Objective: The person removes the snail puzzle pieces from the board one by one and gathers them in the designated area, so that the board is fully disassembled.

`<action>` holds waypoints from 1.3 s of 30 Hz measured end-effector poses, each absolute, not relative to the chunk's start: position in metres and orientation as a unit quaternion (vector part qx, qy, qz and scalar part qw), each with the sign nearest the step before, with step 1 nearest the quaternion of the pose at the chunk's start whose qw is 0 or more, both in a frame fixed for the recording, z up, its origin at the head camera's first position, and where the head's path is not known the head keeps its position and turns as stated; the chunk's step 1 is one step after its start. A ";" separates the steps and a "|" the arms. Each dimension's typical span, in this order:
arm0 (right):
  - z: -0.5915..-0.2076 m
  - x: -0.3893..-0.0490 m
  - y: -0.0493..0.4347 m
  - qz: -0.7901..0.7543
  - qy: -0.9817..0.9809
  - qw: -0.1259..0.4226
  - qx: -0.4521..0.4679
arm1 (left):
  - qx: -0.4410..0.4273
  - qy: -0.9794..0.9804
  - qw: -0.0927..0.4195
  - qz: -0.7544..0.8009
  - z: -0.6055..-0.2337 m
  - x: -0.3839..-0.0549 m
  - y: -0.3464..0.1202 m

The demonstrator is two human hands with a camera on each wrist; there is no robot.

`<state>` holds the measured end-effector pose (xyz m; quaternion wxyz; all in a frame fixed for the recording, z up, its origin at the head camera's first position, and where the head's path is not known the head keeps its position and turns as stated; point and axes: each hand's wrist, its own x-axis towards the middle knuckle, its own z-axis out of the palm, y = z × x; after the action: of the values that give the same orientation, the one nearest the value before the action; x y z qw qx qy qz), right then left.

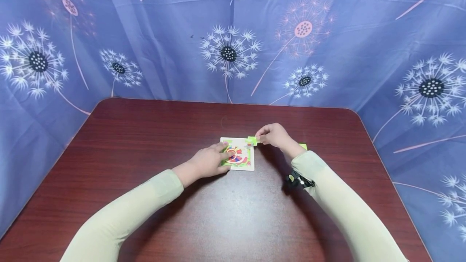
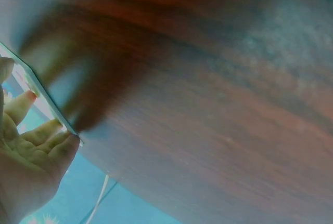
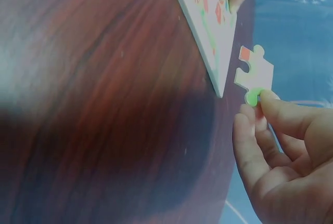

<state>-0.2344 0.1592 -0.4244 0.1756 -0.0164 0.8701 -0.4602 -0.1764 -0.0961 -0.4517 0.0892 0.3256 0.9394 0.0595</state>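
A: From the left, a pale sleeve (image 1: pixel 127 205) ran in over the worktop (image 1: pixel 164 124), and out of it came the left hand (image 1: pixel 207 161)! How was that grip?

B: Fingers apart, nothing clamped! They were spread from the left edge onto the puzzle board (image 1: pixel 242 168), the thumb down by its near left corner.

A: And the board itself?

B: Flat on the worktop, nearer the far edge than the bottom of the view, well in from both side edges. It was square and white-rimmed, with a ring of red, blue and white in the middle, green around it, and a paler patch toward its far right corner.

A: On to the right, and there was the puzzle piece (image 3: pixel 258 73)!

B: Held just beside the board's far right corner; the right wrist view showed them apart. A pale face, an orange-red patch at one end, rounded knobs and notches, and green on the knob at the fingertips.

A: So the right hand (image 1: pixel 274 136) had it?

B: Firmly! Thumb and finger were together on that green knob, a proper pinch, with the rest of the piece sticking out free.

A: Farther right?

B: A bright green item (image 1: pixel 303 146), mostly hidden behind the wrist, and a black device (image 1: pixel 300 180) strapped at the other sleeve (image 1: pixel 338 197).
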 end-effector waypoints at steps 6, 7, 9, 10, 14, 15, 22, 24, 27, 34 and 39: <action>-0.420 -0.237 0.177 -0.469 0.862 0.190 -0.023 | 0.325 0.940 0.090 0.056 -0.453 -0.177 -0.097; -0.419 -0.237 0.180 -0.467 0.862 0.193 -0.024 | 0.324 0.940 0.091 0.056 -0.453 -0.177 -0.097; -0.418 -0.238 0.185 -0.465 0.862 0.199 -0.027 | 0.324 0.940 0.092 0.057 -0.453 -0.177 -0.097; -0.417 -0.239 0.188 -0.464 0.862 0.203 -0.027 | 0.324 0.940 0.092 0.057 -0.453 -0.177 -0.097; -0.414 -0.240 0.195 -0.464 0.860 0.211 -0.030 | 0.323 0.940 0.093 0.058 -0.452 -0.176 -0.097; -0.413 -0.240 0.197 -0.464 0.859 0.213 -0.032 | 0.322 0.940 0.093 0.059 -0.452 -0.176 -0.097; -0.410 -0.241 0.208 -0.445 0.864 0.230 -0.039 | 0.322 0.940 0.096 0.059 -0.449 -0.175 -0.097; -0.409 -0.241 0.210 -0.433 0.870 0.234 -0.038 | 0.323 0.940 0.096 0.057 -0.448 -0.175 -0.097; -0.409 -0.241 0.214 -0.421 0.875 0.238 -0.035 | 0.322 0.940 0.097 0.056 -0.449 -0.175 -0.096; -0.413 -0.238 0.225 -0.418 0.874 0.247 -0.023 | 0.323 0.939 0.101 0.058 -0.449 -0.176 -0.096; -0.416 -0.239 0.231 -0.401 0.880 0.252 -0.021 | 0.321 0.940 0.103 0.056 -0.447 -0.176 -0.096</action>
<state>-0.2388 0.2311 -0.4157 0.2519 -0.0212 0.8804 -0.4012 -0.1759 -0.0962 -0.4474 0.1030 0.3215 0.9396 0.0561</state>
